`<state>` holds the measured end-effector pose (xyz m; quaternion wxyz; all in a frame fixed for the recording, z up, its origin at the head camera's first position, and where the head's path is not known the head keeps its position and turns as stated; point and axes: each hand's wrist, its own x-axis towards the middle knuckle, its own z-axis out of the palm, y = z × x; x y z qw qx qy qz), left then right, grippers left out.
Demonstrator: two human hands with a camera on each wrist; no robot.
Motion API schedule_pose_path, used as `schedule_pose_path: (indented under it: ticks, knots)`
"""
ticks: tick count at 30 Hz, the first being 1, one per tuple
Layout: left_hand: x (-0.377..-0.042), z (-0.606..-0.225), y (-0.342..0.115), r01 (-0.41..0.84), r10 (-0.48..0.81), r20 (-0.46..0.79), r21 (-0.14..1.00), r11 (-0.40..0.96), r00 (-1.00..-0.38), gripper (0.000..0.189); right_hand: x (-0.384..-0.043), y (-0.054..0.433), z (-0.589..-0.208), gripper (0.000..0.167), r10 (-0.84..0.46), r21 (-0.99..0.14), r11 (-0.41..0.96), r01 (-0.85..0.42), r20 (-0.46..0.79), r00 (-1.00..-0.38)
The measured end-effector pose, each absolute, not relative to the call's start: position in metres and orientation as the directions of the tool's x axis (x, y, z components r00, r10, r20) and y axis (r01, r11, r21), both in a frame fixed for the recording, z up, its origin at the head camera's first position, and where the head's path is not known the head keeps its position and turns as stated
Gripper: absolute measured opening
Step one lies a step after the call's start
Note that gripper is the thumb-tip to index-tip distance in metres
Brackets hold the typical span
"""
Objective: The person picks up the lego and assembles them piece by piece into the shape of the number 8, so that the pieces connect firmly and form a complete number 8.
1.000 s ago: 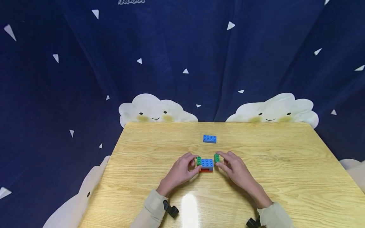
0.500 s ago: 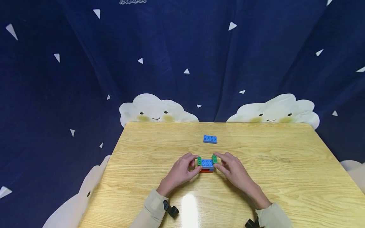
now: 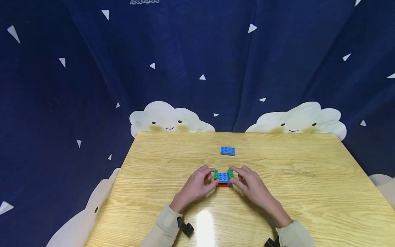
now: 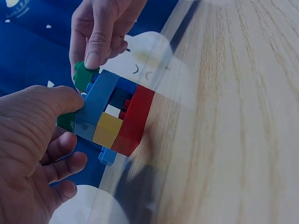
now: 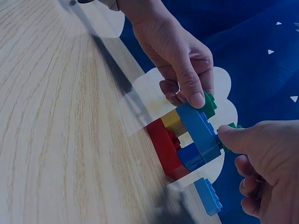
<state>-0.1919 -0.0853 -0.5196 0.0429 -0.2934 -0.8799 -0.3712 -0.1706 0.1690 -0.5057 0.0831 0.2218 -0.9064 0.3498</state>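
A small stack of bricks stands on the table: a red brick point(image 5: 164, 151) at the bottom, a yellow brick point(image 4: 108, 129) and a darker blue brick point(image 5: 191, 156) as two supports, and a lighter blue brick point(image 3: 223, 176) bridging them. My left hand point(image 3: 198, 183) pinches a green two-stud brick point(image 3: 216, 174) at the left end of the bridging brick, thumb in front. At the other end, my right hand point(image 3: 252, 185) grips a second green brick point(image 3: 230, 173) between thumb and index finger. In the left wrist view this brick overlaps the blue studs and looks slightly tilted.
A loose blue eight-stud brick point(image 3: 227, 151) lies on the wooden table point(image 3: 166, 151) behind the stack. Beyond the table's back edge hangs a dark blue curtain point(image 3: 185, 51) printed with clouds and white triangles.
My right hand has moved left, bringing its green brick from beside the stack to over the right end of the bridging blue brick. My left hand has stayed in place.
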Motion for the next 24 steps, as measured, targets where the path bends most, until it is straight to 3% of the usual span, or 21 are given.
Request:
schedule_pose_path:
  ticks: [24]
  knots:
    - [-0.1917,-0.5189,-0.0846,0.561,0.483,0.315,0.625,0.543,-0.817,0.030,-0.1694,0.1666,-0.5044,0.045,-0.353,-0.540,0.696,-0.473,0.316,-0.881]
